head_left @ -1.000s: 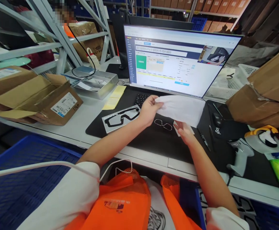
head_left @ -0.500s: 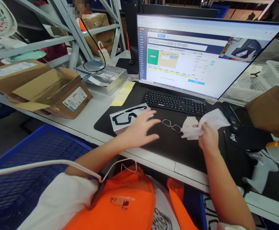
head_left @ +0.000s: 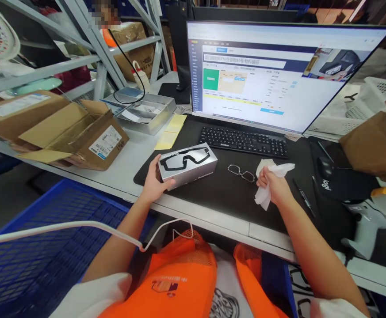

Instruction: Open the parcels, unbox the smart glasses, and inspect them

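Observation:
My left hand (head_left: 153,182) grips the near left end of a silver box (head_left: 188,164) printed with a black goggle outline, tilting it up off the black desk mat (head_left: 226,194). My right hand (head_left: 272,184) is closed in a fist round a crumpled white paper (head_left: 268,171) over the mat. A thin wire glasses frame (head_left: 241,172) lies flat on the mat between the box and my right hand, touched by neither. Behind it are a black keyboard (head_left: 244,141) and a large lit monitor (head_left: 272,75).
An open cardboard box (head_left: 63,132), a metal tray (head_left: 146,110) and yellow notes (head_left: 170,131) lie to the left. To the right sit a mouse (head_left: 324,168), a pen (head_left: 301,196), a barcode scanner (head_left: 361,227) and another carton (head_left: 375,150). A blue crate (head_left: 43,247) stands below the desk edge.
My left hand let go of the white paper, moved left and took hold of the silver box, lifting it. My right hand bunched the paper into a fist.

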Demonstrator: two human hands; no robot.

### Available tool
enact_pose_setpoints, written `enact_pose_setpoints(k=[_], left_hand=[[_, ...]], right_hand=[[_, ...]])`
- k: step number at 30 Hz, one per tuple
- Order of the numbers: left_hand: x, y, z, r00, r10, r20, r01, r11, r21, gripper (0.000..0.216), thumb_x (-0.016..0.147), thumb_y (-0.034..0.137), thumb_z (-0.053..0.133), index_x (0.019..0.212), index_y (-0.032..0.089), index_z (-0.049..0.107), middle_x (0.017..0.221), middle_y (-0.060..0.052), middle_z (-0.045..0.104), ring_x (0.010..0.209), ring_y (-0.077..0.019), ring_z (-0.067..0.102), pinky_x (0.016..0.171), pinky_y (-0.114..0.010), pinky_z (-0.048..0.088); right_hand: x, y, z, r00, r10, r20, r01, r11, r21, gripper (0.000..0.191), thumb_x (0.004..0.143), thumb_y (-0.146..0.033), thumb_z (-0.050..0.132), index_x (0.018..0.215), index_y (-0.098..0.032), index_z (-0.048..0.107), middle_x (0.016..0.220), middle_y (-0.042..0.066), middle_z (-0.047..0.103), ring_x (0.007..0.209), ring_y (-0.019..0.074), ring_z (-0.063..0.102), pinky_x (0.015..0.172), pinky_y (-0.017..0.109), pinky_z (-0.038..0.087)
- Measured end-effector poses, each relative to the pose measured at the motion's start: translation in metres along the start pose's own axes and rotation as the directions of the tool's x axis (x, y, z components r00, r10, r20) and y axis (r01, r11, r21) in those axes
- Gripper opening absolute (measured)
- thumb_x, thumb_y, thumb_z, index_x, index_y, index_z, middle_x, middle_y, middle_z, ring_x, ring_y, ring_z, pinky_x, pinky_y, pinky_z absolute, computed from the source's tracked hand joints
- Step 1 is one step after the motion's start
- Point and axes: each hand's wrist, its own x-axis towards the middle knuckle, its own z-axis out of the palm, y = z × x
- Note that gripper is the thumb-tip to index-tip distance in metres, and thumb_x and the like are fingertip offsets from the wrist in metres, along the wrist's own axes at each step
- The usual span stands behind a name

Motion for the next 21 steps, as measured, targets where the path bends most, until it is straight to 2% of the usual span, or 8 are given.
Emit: enact_pose_setpoints(k=[3, 8, 10, 13, 15, 18, 19, 21], left_hand=[[0.016, 0.012, 0.014, 0.998, 0.033, -0.062, -0.052, 0.941, -0.335, 0.104, 0.056, 0.066, 0.09, 0.142, 0.021, 0.051, 0.142, -0.016, 0.056, 0.137, -0.0374, 0.052, 0.117, -0.046, 0.043], [0.048, 0.044, 0.053, 0.99, -0.065, 0.125, 0.133, 0.728, -0.672, 0.088, 0.063, 0.072, 0.081, 0.133, 0.022, 0.064, 0.123, -0.012, 0.07, 0.113, -0.0344, 0.069, 0.093, -0.041, 0.059], [0.063, 0.052, 0.072, 0.965, -0.071, 0.253, 0.236, 0.655, -0.718, 0.086, 0.061, 0.072, 0.083, 0.128, 0.02, 0.067, 0.117, -0.011, 0.073, 0.103, -0.0307, 0.072, 0.086, -0.038, 0.06], [0.082, 0.056, 0.096, 0.925, -0.044, 0.377, 0.328, 0.59, -0.738, 0.083, 0.059, 0.066, 0.087, 0.126, 0.019, 0.069, 0.115, -0.01, 0.074, 0.096, -0.0267, 0.072, 0.084, -0.035, 0.059], [0.087, 0.053, 0.107, 0.927, -0.028, 0.373, 0.32, 0.578, -0.751, 0.082, 0.058, 0.062, 0.089, 0.125, 0.02, 0.069, 0.114, -0.009, 0.074, 0.095, -0.0257, 0.072, 0.083, -0.034, 0.059], [0.083, 0.044, 0.118, 0.95, -0.087, 0.299, 0.294, 0.567, -0.769, 0.077, 0.06, 0.06, 0.089, 0.123, 0.022, 0.068, 0.113, -0.007, 0.074, 0.094, -0.024, 0.072, 0.081, -0.033, 0.059], [0.079, 0.04, 0.12, 0.953, -0.136, 0.271, 0.299, 0.563, -0.771, 0.073, 0.063, 0.062, 0.087, 0.122, 0.022, 0.068, 0.112, -0.006, 0.075, 0.093, -0.0235, 0.072, 0.081, -0.033, 0.059], [0.07, 0.035, 0.123, 0.936, -0.254, 0.245, 0.348, 0.555, -0.756, 0.067, 0.073, 0.068, 0.077, 0.122, 0.023, 0.067, 0.111, -0.006, 0.075, 0.093, -0.0242, 0.072, 0.08, -0.035, 0.06]], right_hand=[[-0.006, -0.009, 0.016, 0.998, -0.025, 0.049, 0.028, 0.998, -0.054, 0.034, 0.078, -0.049, 0.077, 0.071, -0.02, 0.06, 0.047, -0.01, 0.032, 0.043, 0.0068, 0.027, 0.05, 0.025, 0.038], [-0.026, -0.024, 0.042, 0.962, -0.184, 0.203, 0.223, 0.956, -0.189, 0.03, 0.081, -0.05, 0.073, 0.082, -0.021, 0.065, 0.054, -0.006, 0.043, 0.05, 0.0114, 0.041, 0.051, 0.025, 0.036], [-0.033, -0.024, 0.046, 0.953, -0.24, 0.187, 0.283, 0.924, -0.258, 0.034, 0.079, -0.053, 0.074, 0.077, -0.021, 0.062, 0.058, -0.004, 0.049, 0.054, 0.0126, 0.047, 0.05, 0.025, 0.037], [-0.036, -0.021, 0.043, 0.963, -0.259, 0.079, 0.27, 0.907, -0.324, 0.043, 0.077, -0.057, 0.076, 0.068, -0.021, 0.055, 0.061, -0.002, 0.053, 0.054, 0.0119, 0.048, 0.048, 0.024, 0.037], [-0.031, -0.018, 0.037, 0.964, -0.267, -0.01, 0.25, 0.914, -0.319, 0.044, 0.073, -0.058, 0.08, 0.073, -0.022, 0.055, 0.065, -0.002, 0.056, 0.055, 0.0123, 0.051, 0.049, 0.024, 0.041], [-0.021, -0.011, 0.029, 0.951, -0.269, -0.151, 0.215, 0.929, -0.301, 0.051, 0.07, -0.06, 0.081, 0.096, -0.022, 0.062, 0.078, 0.0, 0.063, 0.063, 0.0144, 0.057, 0.057, 0.027, 0.048], [-0.018, -0.009, 0.028, 0.953, -0.253, -0.166, 0.197, 0.935, -0.296, 0.056, 0.071, -0.063, 0.079, 0.105, -0.022, 0.062, 0.079, 0.0, 0.063, 0.064, 0.0149, 0.058, 0.058, 0.028, 0.05], [-0.018, -0.003, 0.028, 0.973, -0.207, -0.103, 0.172, 0.946, -0.275, 0.07, 0.072, -0.069, 0.076, 0.12, -0.021, 0.06, 0.077, -0.001, 0.062, 0.063, 0.0158, 0.058, 0.057, 0.029, 0.05]])
